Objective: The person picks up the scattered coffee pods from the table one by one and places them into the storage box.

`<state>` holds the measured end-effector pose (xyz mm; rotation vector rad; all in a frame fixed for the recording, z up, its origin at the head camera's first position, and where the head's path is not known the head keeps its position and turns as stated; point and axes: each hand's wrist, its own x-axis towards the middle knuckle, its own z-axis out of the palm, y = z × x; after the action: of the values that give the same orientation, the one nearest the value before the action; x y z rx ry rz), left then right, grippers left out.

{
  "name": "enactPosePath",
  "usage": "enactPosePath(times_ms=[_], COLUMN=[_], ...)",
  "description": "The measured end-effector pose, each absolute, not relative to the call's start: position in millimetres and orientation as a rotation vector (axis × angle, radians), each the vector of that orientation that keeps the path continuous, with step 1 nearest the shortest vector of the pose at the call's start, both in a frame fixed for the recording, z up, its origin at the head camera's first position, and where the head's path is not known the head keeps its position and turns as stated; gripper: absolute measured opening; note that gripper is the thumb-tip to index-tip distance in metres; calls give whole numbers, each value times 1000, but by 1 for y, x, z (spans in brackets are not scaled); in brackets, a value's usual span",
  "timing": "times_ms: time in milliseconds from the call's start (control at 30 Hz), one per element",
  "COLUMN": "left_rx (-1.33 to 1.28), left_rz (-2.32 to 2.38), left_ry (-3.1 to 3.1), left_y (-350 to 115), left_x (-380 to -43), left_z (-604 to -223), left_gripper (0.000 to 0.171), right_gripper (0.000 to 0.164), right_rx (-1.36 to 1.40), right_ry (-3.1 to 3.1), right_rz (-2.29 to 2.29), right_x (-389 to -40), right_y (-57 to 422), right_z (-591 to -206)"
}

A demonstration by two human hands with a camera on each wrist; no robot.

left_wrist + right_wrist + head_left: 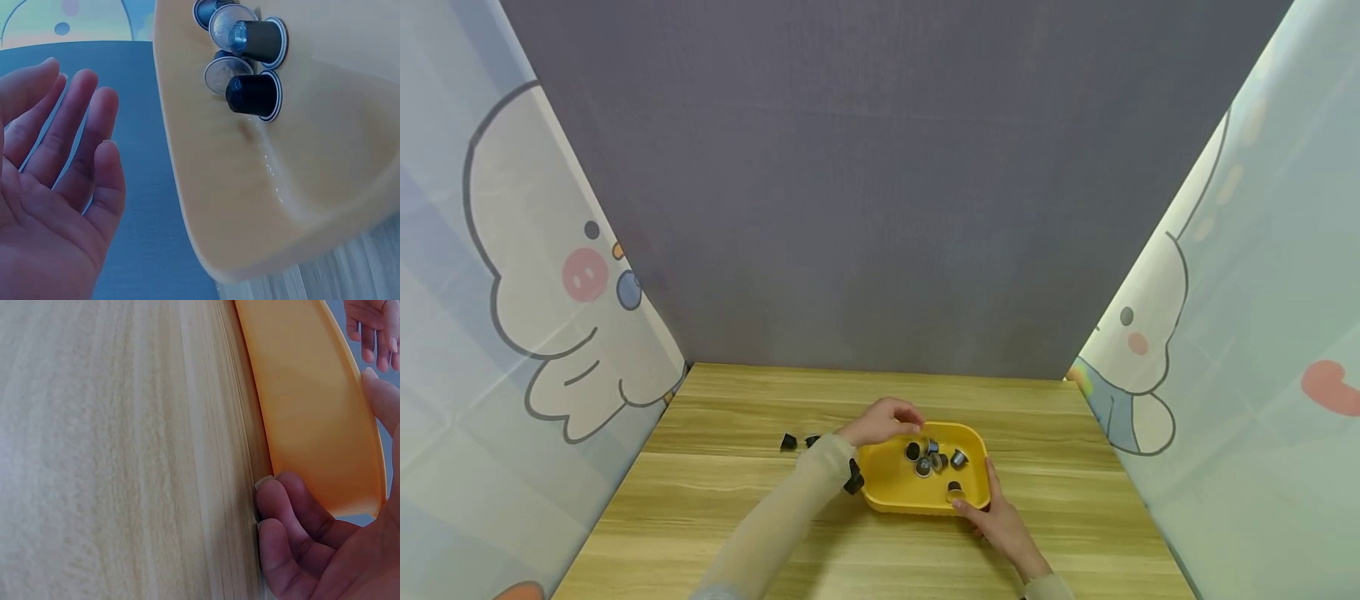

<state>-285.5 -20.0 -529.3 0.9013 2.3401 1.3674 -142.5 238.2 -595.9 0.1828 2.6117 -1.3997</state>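
A yellow plastic tray [889,485] holds several small coffee capsules [923,467], dark and silver, mostly bunched toward its back. My right hand [1006,527] grips the tray's front right corner, thumb over the rim; the right wrist view shows the other fingers [281,506] curled low against the outer wall [312,412]. Over the back left rim hovers my left hand [883,422] with nothing in it. In the left wrist view its fingers are loosely bent, palm showing, beside the tray wall. A black capsule [253,95] lies on its side inside.
Left of the tray, two dark capsules [787,442] lie on the wood-grain table [700,517], one partly behind the left sleeve [782,517]. A dark grey panel [865,208] rises at the table's back edge, with cartoon-printed curtains [1247,417] on both sides.
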Motion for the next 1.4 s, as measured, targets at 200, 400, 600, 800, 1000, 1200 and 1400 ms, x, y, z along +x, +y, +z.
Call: enactPosePath(times_ms=[200,400,600,800,1000,1200,1400], left_rx=[908,869,788,691,569,469,307], left_rz=[1370,1442,1540,1600,1678,1837,1817], left_ry=[2405,2402,2405,2484,2569,2555,2604], left_y=[-31,-45,-66,-94,-123,-147,-167], left_x=[-281,-270,-256,-243,-233,-225,-215], left_z=[-528,-526,-527,-533,-544,-556,-571], left_gripper=[23,17,13,14,20,13,11], right_gripper=[108,108,108,109,110,109,109], right_rx=[184,168,156,156,160,164,174], right_ry=[2611,2615,2623,2632,2637,2650,2638], right_rz=[-1400,-1404,-1385,-1374,-1368,-1364,-1373], right_x=[-142,-143,-142,-143,-143,-142,-141], right_y=[238,238,237,238,239,238,237], right_z=[-595,-596,-596,-597,-596,-594,-594])
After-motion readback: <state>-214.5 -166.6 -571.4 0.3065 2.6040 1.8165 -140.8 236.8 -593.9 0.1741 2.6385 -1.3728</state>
